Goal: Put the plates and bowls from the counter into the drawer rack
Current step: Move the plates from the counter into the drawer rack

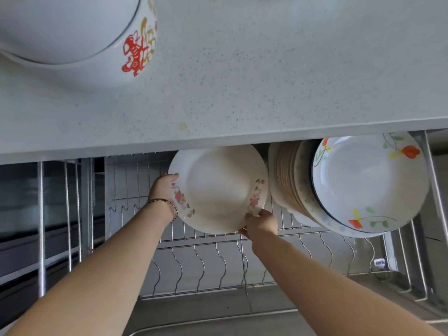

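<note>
A white plate with pink flowers on its rim (218, 187) stands on edge over the wire drawer rack (208, 263), just below the counter edge. My left hand (163, 187) grips its left rim, and my right hand (260, 223) pinches its lower right rim. Right of it, several plates (291, 180) stand packed together in the rack, fronted by a white plate with orange flowers (368, 185). On the speckled counter (266, 69) at top left sits a large white bowl with a red and gold pattern (72, 30).
The rack's wavy wire dividers (201, 267) in the nearer row hold nothing. A metal frame of the drawer (434, 185) runs down the right side. To the left are upright steel rods (41, 226) and dark cabinet space.
</note>
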